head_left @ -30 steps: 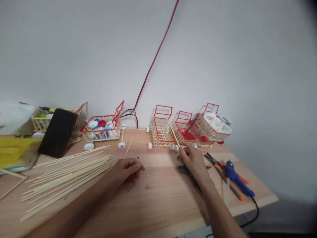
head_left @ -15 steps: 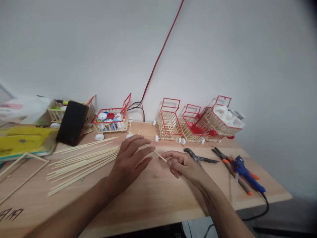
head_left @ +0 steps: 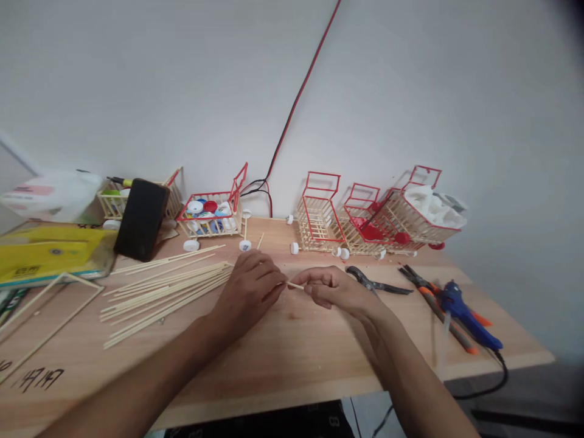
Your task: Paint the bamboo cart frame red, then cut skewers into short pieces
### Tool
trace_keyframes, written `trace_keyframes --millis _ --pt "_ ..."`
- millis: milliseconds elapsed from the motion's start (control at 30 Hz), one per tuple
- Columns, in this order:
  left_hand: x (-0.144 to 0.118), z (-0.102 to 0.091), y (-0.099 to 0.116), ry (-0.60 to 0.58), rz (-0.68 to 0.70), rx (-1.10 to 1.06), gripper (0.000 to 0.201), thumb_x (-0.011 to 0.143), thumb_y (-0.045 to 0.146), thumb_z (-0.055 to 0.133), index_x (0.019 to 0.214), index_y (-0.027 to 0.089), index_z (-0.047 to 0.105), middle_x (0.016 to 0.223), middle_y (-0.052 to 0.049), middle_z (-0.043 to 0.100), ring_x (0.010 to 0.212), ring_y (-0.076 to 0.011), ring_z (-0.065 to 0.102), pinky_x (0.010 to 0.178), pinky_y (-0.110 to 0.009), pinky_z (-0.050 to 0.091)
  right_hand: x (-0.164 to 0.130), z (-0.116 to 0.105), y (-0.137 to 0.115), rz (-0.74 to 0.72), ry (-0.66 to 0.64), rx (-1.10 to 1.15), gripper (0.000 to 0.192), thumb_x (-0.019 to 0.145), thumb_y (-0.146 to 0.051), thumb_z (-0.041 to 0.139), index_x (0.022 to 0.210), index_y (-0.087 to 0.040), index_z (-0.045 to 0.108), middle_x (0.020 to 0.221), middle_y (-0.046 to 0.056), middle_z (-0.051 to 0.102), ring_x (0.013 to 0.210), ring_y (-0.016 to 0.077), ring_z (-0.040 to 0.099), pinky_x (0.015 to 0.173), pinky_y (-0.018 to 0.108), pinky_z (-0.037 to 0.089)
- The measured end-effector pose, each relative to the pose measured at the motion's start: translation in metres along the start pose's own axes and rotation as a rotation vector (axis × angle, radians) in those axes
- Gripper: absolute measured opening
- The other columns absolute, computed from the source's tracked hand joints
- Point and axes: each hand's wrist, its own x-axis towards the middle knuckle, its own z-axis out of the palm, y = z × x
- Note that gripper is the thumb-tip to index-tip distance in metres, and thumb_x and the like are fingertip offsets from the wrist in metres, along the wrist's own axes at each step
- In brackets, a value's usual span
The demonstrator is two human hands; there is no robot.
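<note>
Both hands meet over the middle of the wooden table [head_left: 292,359]. My left hand [head_left: 252,291] and my right hand [head_left: 332,291] each pinch one end of a short thin wooden stick [head_left: 295,285], held just above the tabletop. A loose pile of long wooden skewers [head_left: 168,289] lies immediately left of my left hand. Black pliers [head_left: 370,282] rest on the table just right of my right hand.
Several small stick-built carts with red frames [head_left: 319,213] line the back wall, one holding bottle caps [head_left: 210,210]. A black phone [head_left: 141,219] leans at the back left beside a yellow box [head_left: 50,252]. A blue glue gun [head_left: 469,313] and orange-handled cutters [head_left: 438,307] lie right.
My right hand carried the short stick from the carts toward the table's middle. My left hand lifted, opened, then closed on the stick's other end. The view shifted slightly.
</note>
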Motion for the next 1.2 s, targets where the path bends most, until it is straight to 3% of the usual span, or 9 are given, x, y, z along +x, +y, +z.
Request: trace_keyframes --millis 367,533,600,700,833,933,1100,1200 --pt "-0.001 0.002 0.0 -0.043 -0.005 0.011 0.013 0.087 0.013 0.051 0.084 0.017 0.064 0.082 -0.004 0.068 0.08 -0.0178 0.057 0.078 -0.033 0.037 0.001 0.002 0.002 0.006 -0.018 -0.029 0.033 0.082 -0.026 0.054 0.108 -0.009 0.065 0.051 -0.008 0.041 0.046 0.0046 0.032 0.046 0.019 0.024" --pt "-0.001 0.0 0.005 -0.101 -0.123 -0.087 0.018 0.087 0.015 0.048 0.08 0.018 0.064 0.081 -0.005 0.065 0.075 -0.0161 0.057 0.068 -0.027 0.04 -0.003 0.0 0.0 -0.029 0.035 -0.09 0.038 0.084 -0.036 0.053 0.107 -0.008 0.066 0.051 -0.006 0.045 0.046 0.0062 0.037 0.048 0.02 0.027" --pt "0.0 -0.002 0.006 -0.085 -0.215 -0.194 0.017 0.085 0.016 0.048 0.079 0.018 0.064 0.078 -0.004 0.064 0.071 -0.0145 0.056 0.066 -0.025 0.04 -0.012 -0.003 -0.001 -0.066 0.142 -0.191 0.041 0.086 -0.042 0.05 0.109 -0.01 0.065 0.058 -0.001 0.054 0.052 0.0086 0.045 0.051 0.022 0.033" --pt "0.003 -0.006 0.006 -0.021 -0.416 -0.384 0.014 0.082 0.021 0.054 0.077 0.018 0.066 0.073 -0.002 0.063 0.065 -0.0131 0.055 0.062 -0.024 0.04 -0.035 -0.012 0.002 -0.118 0.438 -0.412 0.037 0.086 -0.043 0.051 0.105 -0.015 0.066 0.071 0.004 0.064 0.064 0.0143 0.056 0.06 0.026 0.042" --pt "0.008 -0.01 0.005 0.044 -0.699 -0.691 0.016 0.076 0.031 0.063 0.073 0.016 0.068 0.071 -0.002 0.064 0.066 -0.0141 0.054 0.058 -0.023 0.039 -0.08 -0.032 0.019 -0.007 0.777 -0.606 0.038 0.087 -0.047 0.046 0.098 -0.017 0.068 0.074 0.006 0.067 0.069 0.0186 0.061 0.065 0.029 0.045" --pt "0.011 -0.011 0.006 0.064 -0.844 -0.846 0.019 0.072 0.034 0.068 0.071 0.015 0.068 0.062 0.0 0.058 0.054 -0.0089 0.045 0.049 -0.02 0.031 -0.117 -0.049 0.038 0.081 0.985 -0.7 0.042 0.083 -0.052 0.045 0.088 -0.017 0.068 0.072 0.007 0.067 0.065 0.0199 0.061 0.062 0.03 0.046" --pt "0.01 -0.007 0.005 0.044 -0.933 -1.024 0.025 0.071 0.038 0.071 0.071 0.013 0.067 0.055 0.003 0.05 0.046 -0.0049 0.036 0.043 -0.018 0.022 -0.173 -0.068 0.064 0.315 1.213 -0.814 0.044 0.077 -0.058 0.046 0.086 -0.022 0.069 0.076 0.006 0.071 0.066 0.0232 0.065 0.061 0.033 0.046" --pt "0.009 -0.005 0.001 0.046 -0.948 -1.069 0.026 0.071 0.039 0.072 0.071 0.013 0.066 0.056 0.002 0.051 0.045 -0.0041 0.036 0.042 -0.018 0.02 -0.187 -0.067 0.07 0.369 1.22 -0.856 0.042 0.075 -0.058 0.049 0.086 -0.023 0.07 0.08 0.006 0.072 0.065 0.0237 0.065 0.062 0.034 0.046"
